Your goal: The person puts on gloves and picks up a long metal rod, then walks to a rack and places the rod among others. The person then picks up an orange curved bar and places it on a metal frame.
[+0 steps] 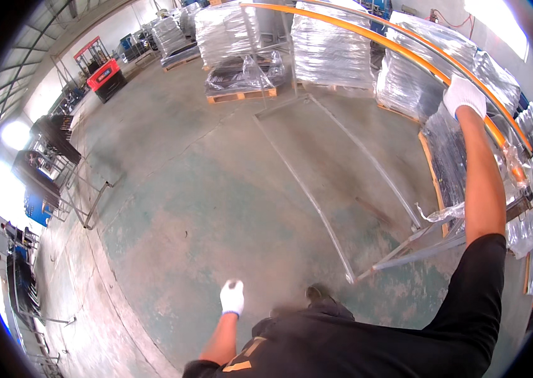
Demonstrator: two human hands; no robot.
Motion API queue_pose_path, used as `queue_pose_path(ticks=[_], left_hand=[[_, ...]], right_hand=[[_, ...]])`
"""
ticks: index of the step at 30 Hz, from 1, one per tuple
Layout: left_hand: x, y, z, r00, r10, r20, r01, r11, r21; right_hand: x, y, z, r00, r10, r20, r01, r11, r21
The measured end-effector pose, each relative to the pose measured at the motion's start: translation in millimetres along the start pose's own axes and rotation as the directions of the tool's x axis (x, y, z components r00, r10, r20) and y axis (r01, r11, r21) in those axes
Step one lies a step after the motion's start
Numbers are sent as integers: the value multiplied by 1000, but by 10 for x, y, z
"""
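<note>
My right hand, in a white knit glove, is raised at the far right with the arm stretched out. Its fingers are closed around an orange bar that curves across the upper right. A second orange bar runs close beside it. Grey metal rails of a frame lie low over the floor beneath the bars. My left hand, also gloved in white, hangs low in front of my body. Its fingers are curled in, nothing sticks out of them, and it touches nothing.
Film-wrapped stacks on wooden pallets line the back and right. Dark parts under film lie on a low pallet. A red lift truck stands far left. Metal racks with dark parts line the left side. Loose clear film hangs near the frame.
</note>
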State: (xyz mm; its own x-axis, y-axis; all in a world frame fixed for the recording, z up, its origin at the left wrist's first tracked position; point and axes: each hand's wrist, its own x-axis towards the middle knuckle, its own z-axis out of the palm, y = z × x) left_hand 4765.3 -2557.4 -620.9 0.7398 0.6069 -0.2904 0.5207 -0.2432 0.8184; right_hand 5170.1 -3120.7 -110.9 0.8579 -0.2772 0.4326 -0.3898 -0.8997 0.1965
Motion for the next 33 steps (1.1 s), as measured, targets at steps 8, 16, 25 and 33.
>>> queue_pose_path(ticks=[8,16,25,33], left_hand=[[995,3036,876,804,590,-75,-590,774,-231],[60,5794,2627,210,976,-56,-970,200,-137],[-536,6878,3638,-17,998,53,-961,-31,275],[-743,6101,4019,-110,993,34,-948,-115,297]], right_hand=[[-323,1023,606,1000,19,16,-19,999,-46],[-426,2265,1513,999,46,-22,-48,996,-77],[-906,3306,2181,975,-41,-218,46,999,20],[-1351,3895,2631,896,-97,-434,173,975,138]])
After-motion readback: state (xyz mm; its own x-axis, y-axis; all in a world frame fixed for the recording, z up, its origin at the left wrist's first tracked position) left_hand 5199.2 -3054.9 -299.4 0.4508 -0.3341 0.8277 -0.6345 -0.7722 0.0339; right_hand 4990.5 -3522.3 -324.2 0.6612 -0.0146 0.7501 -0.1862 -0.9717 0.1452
